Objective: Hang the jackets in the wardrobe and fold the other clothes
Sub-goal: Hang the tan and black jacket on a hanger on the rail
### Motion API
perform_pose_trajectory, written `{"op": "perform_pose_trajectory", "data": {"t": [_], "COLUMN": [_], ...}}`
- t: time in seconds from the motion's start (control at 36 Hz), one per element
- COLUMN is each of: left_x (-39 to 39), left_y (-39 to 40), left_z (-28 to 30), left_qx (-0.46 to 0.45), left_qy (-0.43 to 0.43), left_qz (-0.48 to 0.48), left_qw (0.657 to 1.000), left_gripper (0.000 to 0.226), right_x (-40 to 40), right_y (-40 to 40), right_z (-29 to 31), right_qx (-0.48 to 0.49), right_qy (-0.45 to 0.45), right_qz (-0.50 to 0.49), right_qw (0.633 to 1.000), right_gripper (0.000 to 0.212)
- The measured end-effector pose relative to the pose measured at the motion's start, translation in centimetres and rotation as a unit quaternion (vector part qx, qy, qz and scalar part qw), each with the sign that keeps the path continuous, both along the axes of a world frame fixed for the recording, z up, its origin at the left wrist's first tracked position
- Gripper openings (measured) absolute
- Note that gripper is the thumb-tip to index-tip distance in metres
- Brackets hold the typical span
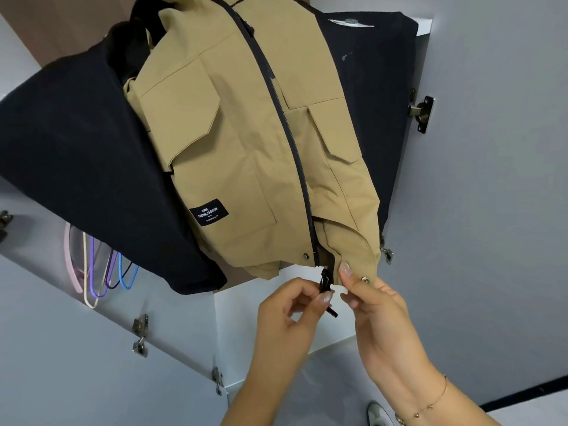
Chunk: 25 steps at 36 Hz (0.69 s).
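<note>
A tan jacket [246, 142] is seen hanging inside the open wardrobe [479, 186], between 2 dark garments: a black jacket [76, 167] on the left and another black garment [375, 87] behind it on the right. The tan cloth looks smooth and matte, and 2 angular flap pockets are stitched on its front. A dark zipper [289, 130] runs down the middle and is closed almost to the hem. A black rectangular label [209, 212] with white lettering is sewn near the lower edge, and a round metal snap [306, 256] is set beside the zipper.

At the hem, the zipper pull [326, 287] is pinched by the left hand [289, 321] between thumb and curled forefinger. The right corner of the hem is gripped by the right hand [378, 305], whose thumb is pressed on the cloth next to a second snap [365, 280]. A thin chain bracelet [430, 404] is worn on the right wrist.

Lower left in the wardrobe, a bunch of thin looped hangers [98, 272] in pink, cream, purple and blue is seen below the black jacket. The wardrobe panels are pale, flat and glossy, and metal hinges [422, 110] are fixed along the door edges.
</note>
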State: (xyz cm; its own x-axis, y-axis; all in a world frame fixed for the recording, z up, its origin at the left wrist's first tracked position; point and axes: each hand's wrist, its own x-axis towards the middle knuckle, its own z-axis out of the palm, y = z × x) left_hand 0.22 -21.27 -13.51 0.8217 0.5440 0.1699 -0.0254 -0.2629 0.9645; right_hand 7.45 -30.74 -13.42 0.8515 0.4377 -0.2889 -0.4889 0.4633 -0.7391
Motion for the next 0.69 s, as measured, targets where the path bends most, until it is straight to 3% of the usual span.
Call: {"op": "perform_pose_trajectory", "data": {"t": [0.25,0.33,0.47,0.53,0.58,0.61,0.69], "left_x": [0.0,0.0,0.2,0.4,0.7,0.8,1.5], "left_y": [0.5,0.8,1.2,1.7,2.7,3.2,4.4], "left_z": [-0.2,-0.2,-0.3,-0.5,-0.9,-1.2,-2.3], "left_qx": [0.048,0.078,0.099,0.03,-0.111,-0.21,-0.492], "left_qy": [-0.013,-0.015,0.013,0.048,0.103,0.124,0.11], "left_qz": [-0.024,-0.028,-0.048,-0.064,-0.068,-0.065,-0.07], "left_qw": [0.998,0.996,0.994,0.996,0.986,0.968,0.861], "left_gripper": [0.014,0.015,0.017,0.013,0.015,0.019,0.041], "right_x": [0.5,0.7,1.3,1.4,1.5,1.6,1.8], "right_y": [-0.1,-0.4,-0.6,-0.5,-0.4,-0.4,-0.4], "right_z": [-0.5,-0.2,-0.4,-0.6,-0.7,-0.8,-1.1], "right_qx": [-0.056,-0.046,-0.055,-0.052,-0.058,-0.064,-0.068], "right_qy": [-0.113,-0.154,-0.145,-0.136,-0.128,-0.122,-0.102], "right_qz": [0.062,0.096,0.092,0.08,0.079,0.078,0.073], "right_qw": [0.99,0.982,0.984,0.986,0.987,0.987,0.99], "right_gripper": [0.028,0.017,0.018,0.019,0.016,0.013,0.016]}}
